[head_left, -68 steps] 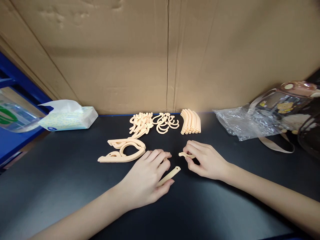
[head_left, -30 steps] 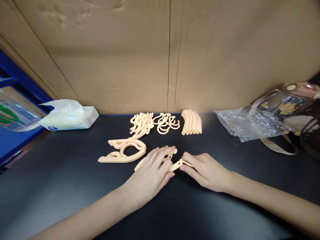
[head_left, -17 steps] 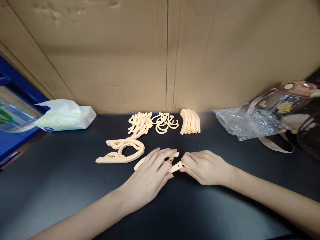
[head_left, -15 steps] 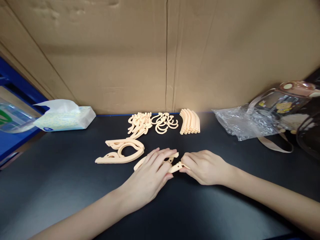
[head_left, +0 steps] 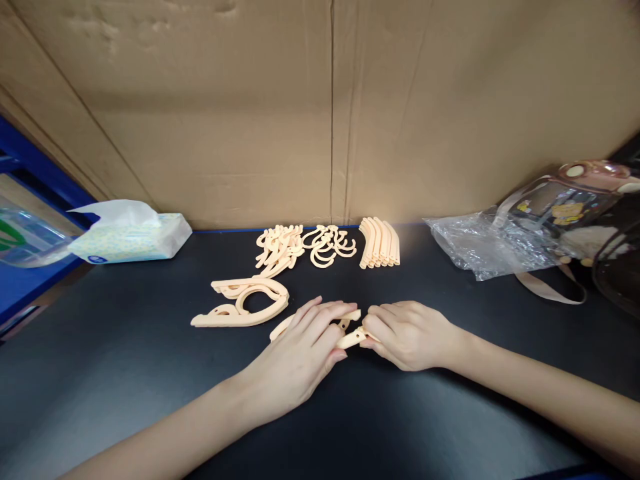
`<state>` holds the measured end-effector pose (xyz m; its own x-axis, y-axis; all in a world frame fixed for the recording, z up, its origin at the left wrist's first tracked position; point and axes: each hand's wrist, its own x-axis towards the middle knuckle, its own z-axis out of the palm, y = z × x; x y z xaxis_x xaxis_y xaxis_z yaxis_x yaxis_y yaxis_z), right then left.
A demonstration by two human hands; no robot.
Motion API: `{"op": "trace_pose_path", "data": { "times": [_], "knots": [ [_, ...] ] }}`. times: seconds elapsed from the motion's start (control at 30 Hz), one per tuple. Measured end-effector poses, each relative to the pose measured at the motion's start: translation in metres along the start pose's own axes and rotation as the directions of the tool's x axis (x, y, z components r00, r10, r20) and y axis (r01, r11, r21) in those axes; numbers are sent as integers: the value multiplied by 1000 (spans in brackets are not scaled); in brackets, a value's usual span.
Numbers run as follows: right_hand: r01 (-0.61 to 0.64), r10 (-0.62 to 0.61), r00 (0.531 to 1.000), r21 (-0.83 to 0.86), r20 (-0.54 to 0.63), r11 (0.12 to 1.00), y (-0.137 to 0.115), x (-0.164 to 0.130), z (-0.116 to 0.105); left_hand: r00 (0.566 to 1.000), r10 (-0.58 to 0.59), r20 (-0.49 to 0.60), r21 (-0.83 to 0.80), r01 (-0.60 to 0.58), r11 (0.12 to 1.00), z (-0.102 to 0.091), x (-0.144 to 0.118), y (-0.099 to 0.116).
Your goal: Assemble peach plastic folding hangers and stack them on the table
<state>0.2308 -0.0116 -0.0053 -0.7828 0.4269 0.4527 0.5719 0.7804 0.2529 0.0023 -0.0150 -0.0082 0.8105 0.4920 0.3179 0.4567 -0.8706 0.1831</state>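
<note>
My left hand (head_left: 300, 350) lies flat, fingers pressing the peach plastic pieces (head_left: 350, 337) onto the black table (head_left: 125, 373), near centre. My right hand (head_left: 407, 333) pinches their right end. Finished hangers (head_left: 243, 303) sit just left.

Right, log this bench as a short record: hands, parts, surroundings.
left hand: flat over a peach plastic piece, fingers on it
right hand: pinching a small plastic piece against the left hand's part
finished stack: folded hangers, left of the hands
hook pile: loose, by the back wall
curved arm pile: neat row, right of the hooks
tissue pack: far left
plastic bag: far right, beside a bottle
table: black
</note>
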Motion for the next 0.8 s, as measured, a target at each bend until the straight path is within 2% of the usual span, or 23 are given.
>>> {"op": "trace_pose_path", "data": {
  "times": [0.23, 0.37, 0.63, 0.8],
  "knots": [
    [90, -87, 996, -103, 36, 991, 2, 2, -2, 1000, -3, -18, -1, 3, 1000, -2, 3, 2],
    [92, -90, 996, -141, 18, 986, 3, 3, -3, 1000, -17, -16, 15, 18, 1000, -2, 4, 2],
    [96, -95, 995, -123, 10, 988, 5, -1, 1, 999, -42, 6, 31, 41, 999, -3, 4, 1],
    [155, -156, 988, -59, -14, 986, 8, -5, 4, 991, -130, 11, -41, 130, 991, -6, 4, -1]
  ]
}}
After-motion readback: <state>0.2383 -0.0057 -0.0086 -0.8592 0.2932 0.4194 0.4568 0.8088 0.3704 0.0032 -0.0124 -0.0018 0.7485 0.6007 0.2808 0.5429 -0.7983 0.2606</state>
